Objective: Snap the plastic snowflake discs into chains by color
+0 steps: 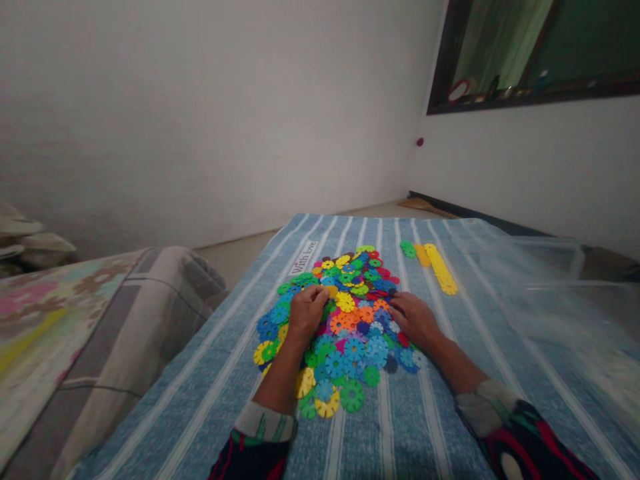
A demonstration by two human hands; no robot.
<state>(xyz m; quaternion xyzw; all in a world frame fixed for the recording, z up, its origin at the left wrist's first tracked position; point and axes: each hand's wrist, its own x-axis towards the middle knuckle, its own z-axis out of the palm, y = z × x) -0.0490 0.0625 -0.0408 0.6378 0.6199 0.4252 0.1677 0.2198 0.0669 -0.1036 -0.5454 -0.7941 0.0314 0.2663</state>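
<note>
A wide pile of notched plastic discs in many colours lies on the striped blue cloth. My left hand is at the pile's left side, thumb and fingertips pinched on a yellow-orange disc. Over the right side of the pile, my right hand reaches in with bent fingers by dark and red discs; whether it grips one cannot be made out. Beyond it, to the upper right, lie a green group of discs, a short orange row and a longer yellow row.
Clear plastic containers stand along the right side of the cloth. To the left is a bed-like surface with a grey checked cover and a flowered cloth. A white wall rises behind.
</note>
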